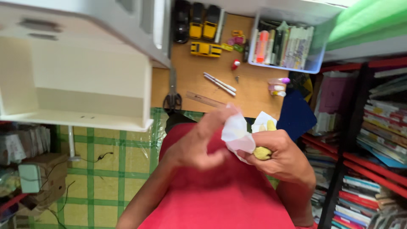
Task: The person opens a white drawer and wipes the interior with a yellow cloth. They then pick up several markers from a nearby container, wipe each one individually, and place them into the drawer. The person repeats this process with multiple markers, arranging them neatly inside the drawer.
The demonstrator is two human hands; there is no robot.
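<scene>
White crumpled tissue (235, 135) and yellow lump (263, 152) in right hand's (282, 157) clenched fingers (268, 142); left hand (199, 144) half-curled.

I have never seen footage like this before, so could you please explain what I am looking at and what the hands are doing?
There is one picture, from a camera worn on a person's head, looking down at their own two bare hands above a red garment. The right hand has a closed grip on a small yellow object wrapped partly in white paper. The left hand, blurred, touches that paper with its fingers. Beyond lies a wooden desk with yellow toy cars, scissors, a ruler, two white pens and a clear bin of books. A bookshelf stands at the right.
</scene>
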